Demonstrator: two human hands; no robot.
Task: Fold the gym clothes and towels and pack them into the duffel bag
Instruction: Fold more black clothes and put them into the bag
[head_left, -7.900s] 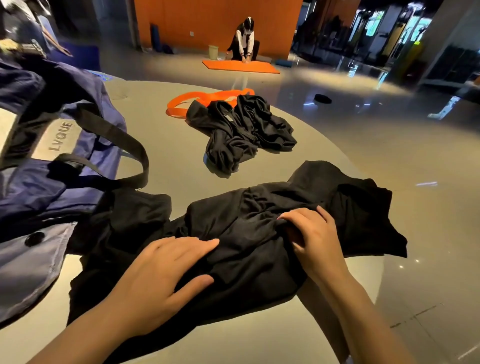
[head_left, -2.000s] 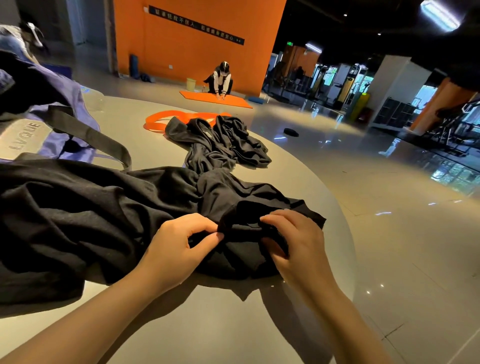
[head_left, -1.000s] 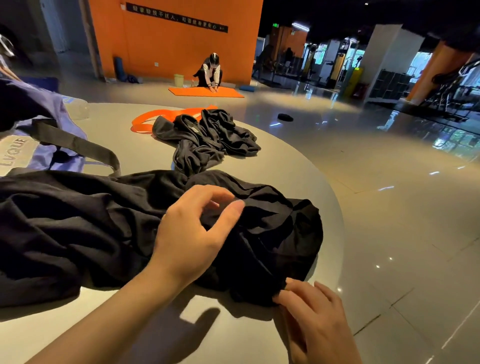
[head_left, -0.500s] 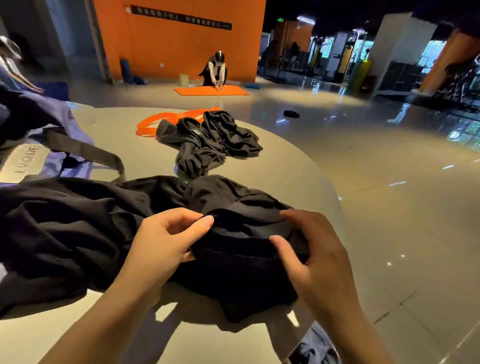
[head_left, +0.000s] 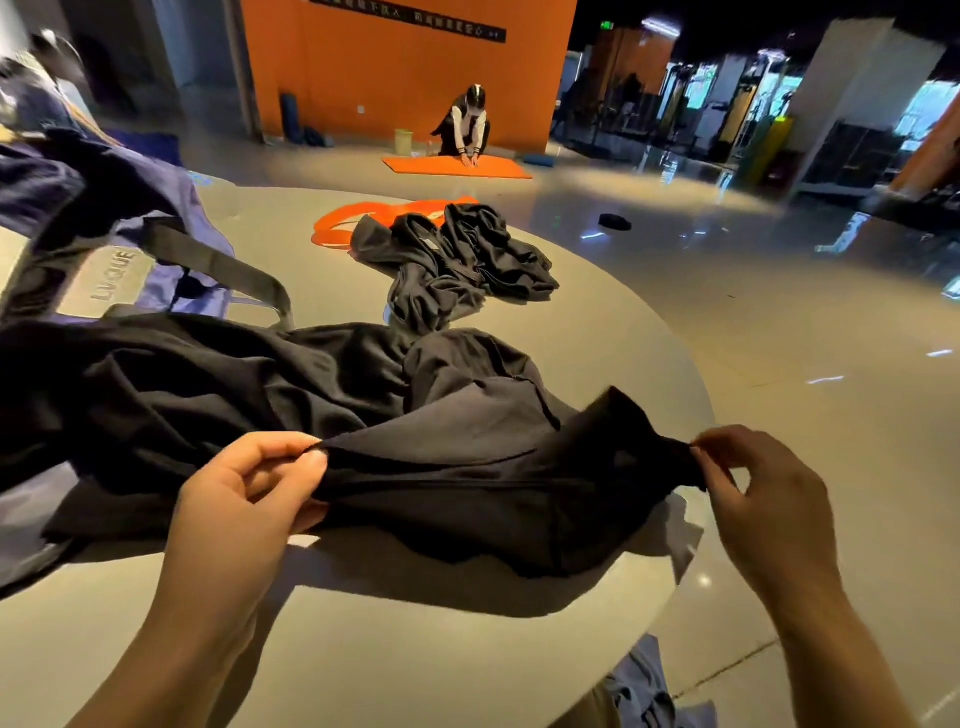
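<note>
Leftmost, the duffel bag (head_left: 130, 249) sits on the round table (head_left: 415, 649), close by for packing. Next to it, the black garment (head_left: 291, 395) sprawls across the table's near edge, partly over the bag. The left hand (head_left: 249, 499) pinches one edge of it, while the right hand (head_left: 763, 499) pinches a corner, probably to stretch a hem straight for folding. Its long axis runs left to right. A second black garment (head_left: 457, 260) lies farther back.
</note>
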